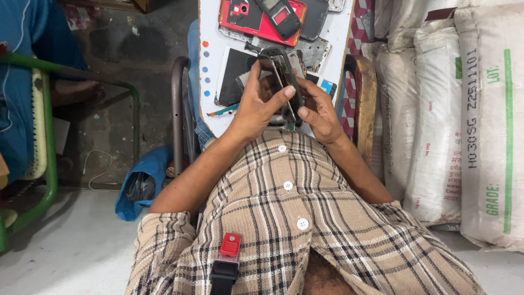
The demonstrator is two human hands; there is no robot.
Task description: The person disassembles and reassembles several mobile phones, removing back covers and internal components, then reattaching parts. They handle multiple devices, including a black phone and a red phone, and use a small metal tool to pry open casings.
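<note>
Gripping phone frame (287,82) edge-on, left hand (256,104), right hand (319,112); its face hidden; red phone (256,19) cropped.

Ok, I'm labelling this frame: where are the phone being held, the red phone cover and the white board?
phone (288,82): head view, its dark side edge.
red phone cover (256,24): head view, its flat middle.
white board (210,104): head view, its bare left margin.

Single head-worn camera looked steeply down from above over checked shirt (295,218), close to lap; white counter (210,82) at frame top, stacked sacks (464,120) along right edge.
</note>
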